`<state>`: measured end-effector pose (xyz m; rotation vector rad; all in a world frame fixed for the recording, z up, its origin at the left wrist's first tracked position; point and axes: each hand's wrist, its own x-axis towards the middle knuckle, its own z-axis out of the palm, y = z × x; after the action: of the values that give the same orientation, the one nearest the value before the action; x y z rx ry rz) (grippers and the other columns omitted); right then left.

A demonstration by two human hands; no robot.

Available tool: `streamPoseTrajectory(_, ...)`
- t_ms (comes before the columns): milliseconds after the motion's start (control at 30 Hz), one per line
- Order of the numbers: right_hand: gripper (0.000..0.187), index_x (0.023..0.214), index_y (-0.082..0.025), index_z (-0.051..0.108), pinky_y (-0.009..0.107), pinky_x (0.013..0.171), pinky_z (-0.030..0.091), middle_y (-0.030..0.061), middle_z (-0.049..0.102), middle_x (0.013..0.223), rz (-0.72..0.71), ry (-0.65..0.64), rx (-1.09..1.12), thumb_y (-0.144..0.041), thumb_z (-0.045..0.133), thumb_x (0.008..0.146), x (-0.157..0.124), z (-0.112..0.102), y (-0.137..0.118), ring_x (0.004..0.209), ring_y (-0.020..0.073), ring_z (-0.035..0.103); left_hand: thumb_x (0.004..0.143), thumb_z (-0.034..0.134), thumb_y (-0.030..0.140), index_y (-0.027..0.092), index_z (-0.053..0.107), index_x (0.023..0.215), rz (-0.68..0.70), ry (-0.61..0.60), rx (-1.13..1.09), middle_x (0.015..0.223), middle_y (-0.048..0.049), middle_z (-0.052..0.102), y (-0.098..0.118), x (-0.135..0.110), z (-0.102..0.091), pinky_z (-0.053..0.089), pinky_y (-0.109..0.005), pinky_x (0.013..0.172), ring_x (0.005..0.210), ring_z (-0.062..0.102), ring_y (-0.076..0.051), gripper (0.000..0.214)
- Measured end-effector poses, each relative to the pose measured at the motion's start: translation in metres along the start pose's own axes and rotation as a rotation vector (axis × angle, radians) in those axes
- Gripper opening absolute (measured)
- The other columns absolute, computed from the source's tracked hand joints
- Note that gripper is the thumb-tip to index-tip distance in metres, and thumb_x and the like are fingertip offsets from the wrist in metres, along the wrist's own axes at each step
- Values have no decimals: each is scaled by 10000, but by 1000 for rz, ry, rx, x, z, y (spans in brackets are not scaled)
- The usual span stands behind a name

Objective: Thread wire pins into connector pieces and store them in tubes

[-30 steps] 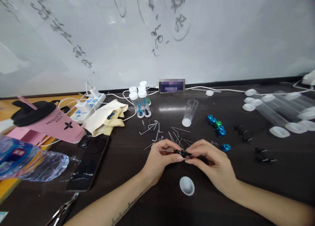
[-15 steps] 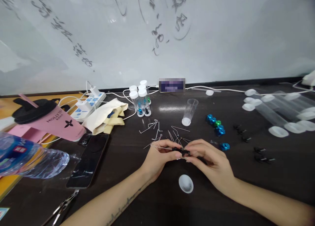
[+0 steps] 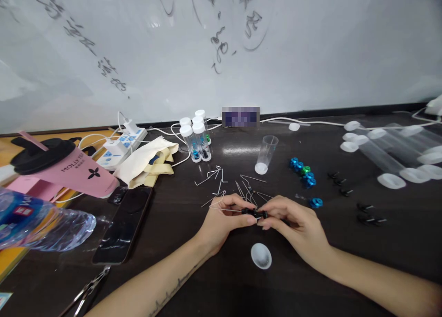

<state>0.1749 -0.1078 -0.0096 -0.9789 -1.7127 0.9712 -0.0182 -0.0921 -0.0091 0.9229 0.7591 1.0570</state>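
Note:
Between my two hands is a small black part [image 3: 254, 213] with a thin bent metal wire [image 3: 226, 209] running out of it to the left. My left hand [image 3: 226, 220] pinches its left end between thumb and fingers. On the right end, the fingertips of my right hand [image 3: 293, 222] are closed. Just beyond my hands lie several loose bent wires [image 3: 247, 188]. Below them a small white cap [image 3: 261, 256] rests with its hollow side up. Fingers hide some of the black part, so its exact kind cannot be made out.
Blue and green spools [image 3: 305, 170] and black pieces [image 3: 366, 208] lie to the right, near clear tubes [image 3: 390, 153]. An uncapped tube [image 3: 267, 153] stands ahead; filled tubes [image 3: 196, 142] stand farther left. Pliers [image 3: 88, 289], a phone [image 3: 124, 225], a bottle [image 3: 41, 220] and a cup [image 3: 69, 167] occupy the left.
My hands stay almost in place, with the fingers shifting slightly on the black part. The camera view has tilted a little.

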Motion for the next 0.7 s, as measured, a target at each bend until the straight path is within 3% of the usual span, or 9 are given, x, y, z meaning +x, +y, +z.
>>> streamPoseTrajectory(467,70,961,-222,573,234,592,568,-8,736,708,152,-112,119,-278,601,928,1,0,1,597,135,715,617,855,168,191,748,757,18,-13,130,789,5,705,2,-2,-1,474,-209,680,743,635,-101,178)
streamPoseTrajectory(700,89,990,-228,541,234,578,546,-18,706,681,155,-126,111,-306,562,951,2,0,0,577,128,692,627,848,166,178,735,782,3,-35,106,846,-25,753,3,-2,-1,517,-263,762,805,681,-143,193)
